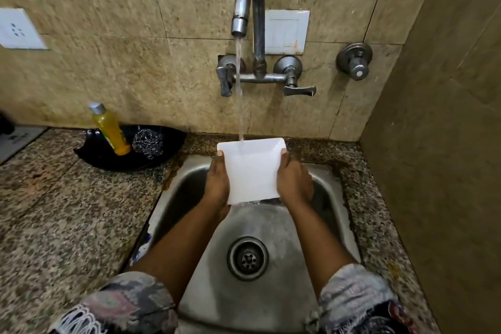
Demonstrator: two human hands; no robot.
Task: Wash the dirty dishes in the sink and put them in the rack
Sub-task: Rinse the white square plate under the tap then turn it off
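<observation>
The speckled granite surface (pixel 67 211) surrounds a steel sink (pixel 273 228). Over the sink, the left hand (pixel 217 184) and right hand (pixel 294 184) each have a closed grip on one side of a white square plate (pixel 250 171), under the tap's (pixel 249 8) running water (pixel 239 95).

— What's the plate (pixel 252 171) like?
— Smooth, glossy white, wet in my hands.
— The sink (pixel 271 225)?
— Dull brushed steel. Tap (pixel 250 8) tarnished metal, counter (pixel 67 211) speckled polished stone, scrubber (pixel 147 144) coiled steel wire.
</observation>
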